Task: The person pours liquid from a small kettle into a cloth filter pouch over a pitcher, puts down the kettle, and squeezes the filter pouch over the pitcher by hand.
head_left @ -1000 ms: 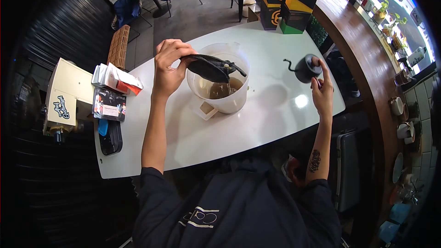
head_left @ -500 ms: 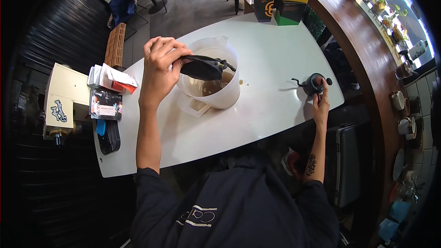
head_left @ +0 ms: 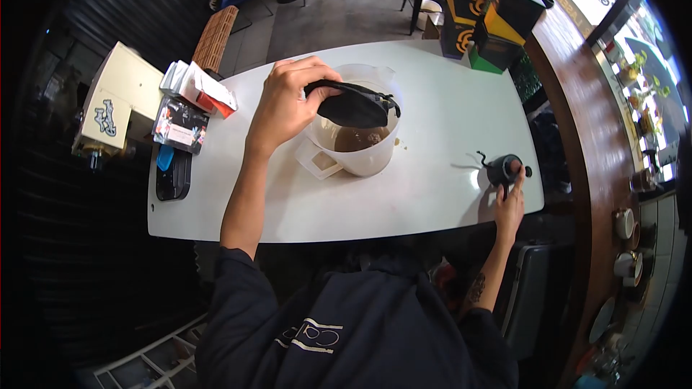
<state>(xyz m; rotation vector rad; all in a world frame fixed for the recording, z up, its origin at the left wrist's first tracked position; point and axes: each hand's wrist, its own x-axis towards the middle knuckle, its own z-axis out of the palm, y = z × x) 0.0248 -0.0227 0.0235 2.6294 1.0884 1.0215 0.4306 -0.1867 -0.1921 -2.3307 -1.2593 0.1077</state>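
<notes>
The fingers of the left hand were bent closed along the near edge of a black, round-edged object, thumb beneath; its exact kind could not be told. The fingers of the right hand were partly closed at the handle of a dark gooseneck kettle, one finger stretched out along it.

The black object was tilted over the mouth of a translucent plastic jug, which stood upright on the white bench. Brown liquid lay in the jug; I could make out no stream above it. Small brown drops marked the bench just beside the jug. The kettle was well apart, near the right end; whether its base touched the bench was unclear to me.

As to progress, I judged the liquid's collection in the jug well advanced. Not yet done: the black object had not been set down, nor the kettle let go, and the drops had not been wiped. Whether the black object was drained could not be confirmed.
</notes>
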